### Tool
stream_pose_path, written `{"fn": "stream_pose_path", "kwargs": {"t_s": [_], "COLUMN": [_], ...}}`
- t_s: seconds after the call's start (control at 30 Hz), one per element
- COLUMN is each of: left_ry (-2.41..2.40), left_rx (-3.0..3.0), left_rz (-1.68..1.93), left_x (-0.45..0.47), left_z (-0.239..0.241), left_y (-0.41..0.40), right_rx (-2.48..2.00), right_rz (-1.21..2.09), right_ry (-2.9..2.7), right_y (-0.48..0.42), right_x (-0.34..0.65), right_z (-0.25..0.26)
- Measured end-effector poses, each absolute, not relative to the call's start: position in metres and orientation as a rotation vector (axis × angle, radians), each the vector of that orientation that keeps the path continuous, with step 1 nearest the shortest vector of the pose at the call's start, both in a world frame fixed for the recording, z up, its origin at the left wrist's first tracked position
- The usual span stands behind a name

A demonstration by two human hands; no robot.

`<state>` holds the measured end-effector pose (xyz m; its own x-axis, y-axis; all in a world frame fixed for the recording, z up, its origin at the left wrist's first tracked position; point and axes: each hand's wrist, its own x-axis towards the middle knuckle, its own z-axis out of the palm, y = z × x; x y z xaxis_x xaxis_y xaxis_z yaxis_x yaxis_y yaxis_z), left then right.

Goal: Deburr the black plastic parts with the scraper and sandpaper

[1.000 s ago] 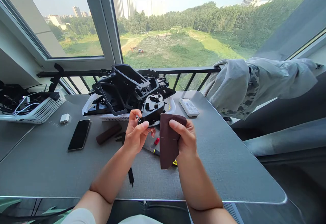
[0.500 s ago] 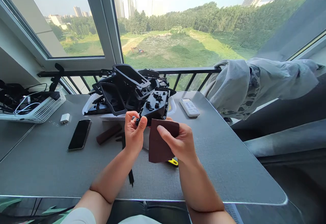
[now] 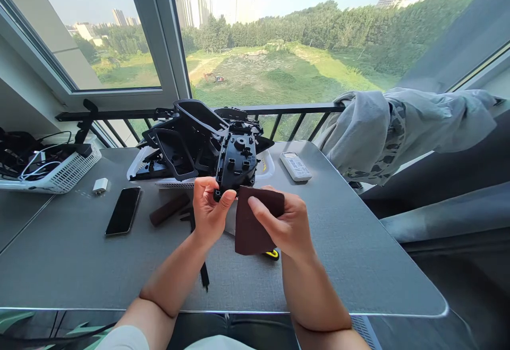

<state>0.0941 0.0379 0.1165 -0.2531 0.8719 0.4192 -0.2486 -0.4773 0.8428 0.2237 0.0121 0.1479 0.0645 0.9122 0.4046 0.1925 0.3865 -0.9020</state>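
Black part (image 3: 238,161) tipped up, sheet (image 3: 253,231) shifted left

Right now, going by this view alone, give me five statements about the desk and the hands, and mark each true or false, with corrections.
1. The left hand holds a black plastic part. True.
2. The right hand is empty. False: it holds a dark brown sheet.
3. The phone lies to the left of the brown roll in the view. True.
4. The white handheld device lies inside the middle white basket. False: it lies on the table, to the right of that basket.
5. A yellow and black handle is partly hidden by the dark brown sheet. True.
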Motion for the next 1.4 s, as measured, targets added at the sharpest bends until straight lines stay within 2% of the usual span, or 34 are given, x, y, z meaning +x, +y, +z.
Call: {"fn": "stream_pose_path", "kwargs": {"t_s": [0.13,0.4,0.6,0.83,1.2,1.4], "left_ry": [0.875,0.849,0.778,0.84,0.738,0.776], "left_rx": [1.21,1.224,1.109,1.09,1.286,1.463], "left_rz": [1.844,1.823,1.772,1.86,1.741,1.938], "left_x": [0.093,0.092,0.09,0.089,0.088,0.092], "left_z": [0.116,0.114,0.116,0.109,0.109,0.106], "left_y": [0.038,0.04,0.046,0.049,0.047,0.047], "right_rx": [-1.105,-1.115,-1.021,-0.865,-0.796,-0.929], "right_rz": [0.718,0.893,1.239,1.395,1.235,1.16], "right_ry": [-1.427,-1.372,-1.054,-0.928,-1.046,-1.15], "right_y": [0.011,0.011,0.019,0.032,0.031,0.026], "right_x": [0.224,0.226,0.241,0.243,0.238,0.235], "right_z": [0.151,0.152,0.145,0.146,0.142,0.143]}}
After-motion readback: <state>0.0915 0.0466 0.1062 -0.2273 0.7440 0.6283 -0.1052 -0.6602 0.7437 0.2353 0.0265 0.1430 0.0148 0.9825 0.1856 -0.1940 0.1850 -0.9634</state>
